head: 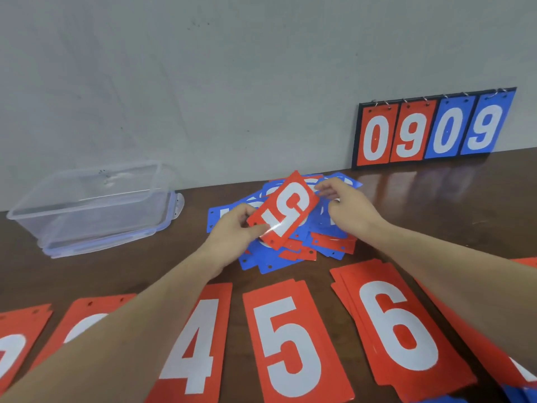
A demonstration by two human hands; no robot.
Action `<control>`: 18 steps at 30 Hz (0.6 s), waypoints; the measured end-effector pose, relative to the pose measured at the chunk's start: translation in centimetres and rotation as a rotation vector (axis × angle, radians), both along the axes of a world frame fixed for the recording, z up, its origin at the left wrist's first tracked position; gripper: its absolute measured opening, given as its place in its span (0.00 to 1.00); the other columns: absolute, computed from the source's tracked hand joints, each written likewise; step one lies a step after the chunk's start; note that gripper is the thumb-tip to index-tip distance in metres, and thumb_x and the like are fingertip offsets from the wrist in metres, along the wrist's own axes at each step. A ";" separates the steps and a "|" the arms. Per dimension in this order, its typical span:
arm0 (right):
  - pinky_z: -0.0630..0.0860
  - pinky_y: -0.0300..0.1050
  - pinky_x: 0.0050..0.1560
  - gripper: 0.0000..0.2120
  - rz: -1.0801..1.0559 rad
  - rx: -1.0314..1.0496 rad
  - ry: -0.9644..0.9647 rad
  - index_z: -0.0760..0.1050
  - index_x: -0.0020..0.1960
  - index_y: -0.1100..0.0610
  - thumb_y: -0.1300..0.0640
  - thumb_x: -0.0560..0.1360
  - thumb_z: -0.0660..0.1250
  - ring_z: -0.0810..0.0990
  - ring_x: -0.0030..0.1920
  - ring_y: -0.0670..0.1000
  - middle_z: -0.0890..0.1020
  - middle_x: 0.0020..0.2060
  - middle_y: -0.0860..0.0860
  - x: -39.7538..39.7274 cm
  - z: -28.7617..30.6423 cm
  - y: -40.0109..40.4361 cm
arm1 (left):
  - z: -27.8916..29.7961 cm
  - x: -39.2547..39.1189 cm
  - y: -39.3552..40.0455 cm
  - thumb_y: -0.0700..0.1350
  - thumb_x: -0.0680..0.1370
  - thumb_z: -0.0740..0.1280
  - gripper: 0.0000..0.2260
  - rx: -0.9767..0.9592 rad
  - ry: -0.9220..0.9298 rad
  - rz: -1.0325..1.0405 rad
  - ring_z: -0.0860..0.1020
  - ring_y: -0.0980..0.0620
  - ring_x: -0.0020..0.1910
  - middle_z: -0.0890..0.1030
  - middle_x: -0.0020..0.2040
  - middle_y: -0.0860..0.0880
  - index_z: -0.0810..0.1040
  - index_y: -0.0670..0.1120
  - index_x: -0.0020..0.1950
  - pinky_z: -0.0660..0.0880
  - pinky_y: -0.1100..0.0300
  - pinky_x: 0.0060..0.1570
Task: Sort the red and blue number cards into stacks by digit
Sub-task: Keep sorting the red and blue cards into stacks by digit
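Dark brown glossy wooden table (436, 199) across the lower half of the frame; plain grey wall (203, 82) behind it.

Legible writing: scoreboard (433, 128) at upper right, leaned on the wall, reading 0 9 in red and 0 9 in blue; red stacks along the bottom edge reading 4 (193, 344), 5 (293, 344) and 6 (398, 327); further red stacks at lower left (17, 341) and far right partly cut off or covered by forearms, digits not readable.

Held at centre frame, above the loose pile of red and blue cards (290, 245): red 5 card (286, 209), tilted; left hand (232, 237) pinching its lower corner between thumb and fingers; right hand (345, 207) pinching its upper right edge with curled fingers.

At left of frame, well apart from the pile: clear plastic container (96, 205), sitting on its lid.
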State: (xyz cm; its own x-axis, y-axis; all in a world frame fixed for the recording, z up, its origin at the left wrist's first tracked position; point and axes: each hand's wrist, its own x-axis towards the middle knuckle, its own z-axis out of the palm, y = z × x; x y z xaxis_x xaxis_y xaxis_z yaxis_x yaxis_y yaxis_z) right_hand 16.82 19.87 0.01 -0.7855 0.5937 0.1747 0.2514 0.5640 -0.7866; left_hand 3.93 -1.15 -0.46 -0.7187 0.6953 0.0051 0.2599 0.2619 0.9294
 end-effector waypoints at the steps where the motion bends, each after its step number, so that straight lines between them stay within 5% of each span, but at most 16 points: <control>1: 0.72 0.35 0.41 0.26 -0.013 -0.023 0.010 0.72 0.66 0.51 0.72 0.75 0.54 0.76 0.62 0.49 0.78 0.59 0.48 -0.3 -0.1 0.0 | -0.1 -0.3 -0.1 0.40 0.78 0.71 0.04 0.082 -0.066 0.041 0.83 0.50 0.46 0.86 0.48 0.46 0.76 0.45 0.49 0.79 0.57 0.46; 5: 0.73 0.46 0.64 0.20 -0.009 0.135 -0.057 0.70 0.71 0.47 0.54 0.79 0.64 0.73 0.69 0.49 0.76 0.68 0.46 -1.1 -0.2 -0.9 | 0.1 -1.6 -0.6 0.36 0.80 0.66 0.03 0.396 -0.403 0.118 0.84 0.45 0.45 0.85 0.48 0.41 0.77 0.43 0.52 0.82 0.55 0.45; 9: 0.61 0.51 0.75 0.41 0.094 0.398 -0.385 0.60 0.80 0.51 0.31 0.74 0.65 0.61 0.78 0.53 0.65 0.78 0.50 -1.1 -0.2 -1.9 | 0.4 -2.2 -1.1 0.41 0.82 0.65 0.08 0.483 -0.535 0.140 0.85 0.46 0.50 0.85 0.52 0.41 0.78 0.40 0.59 0.83 0.54 0.46; 12: 0.52 0.52 0.79 0.43 0.137 0.481 -0.524 0.57 0.81 0.53 0.29 0.75 0.59 0.55 0.80 0.54 0.58 0.80 0.51 -1.1 -0.5 -1.6 | 0.3 -2.2 -0.9 0.43 0.82 0.65 0.08 0.491 -0.532 0.196 0.85 0.44 0.53 0.85 0.53 0.41 0.79 0.41 0.58 0.83 0.53 0.48; 18: 0.62 0.54 0.76 0.44 0.122 0.467 -0.449 0.61 0.79 0.51 0.27 0.71 0.63 0.65 0.76 0.53 0.68 0.76 0.50 -0.6 -0.4 -1.2 | 0.4 -1.7 -1.0 0.44 0.83 0.64 0.06 0.518 -0.525 0.266 0.86 0.47 0.49 0.87 0.49 0.44 0.79 0.44 0.55 0.82 0.53 0.46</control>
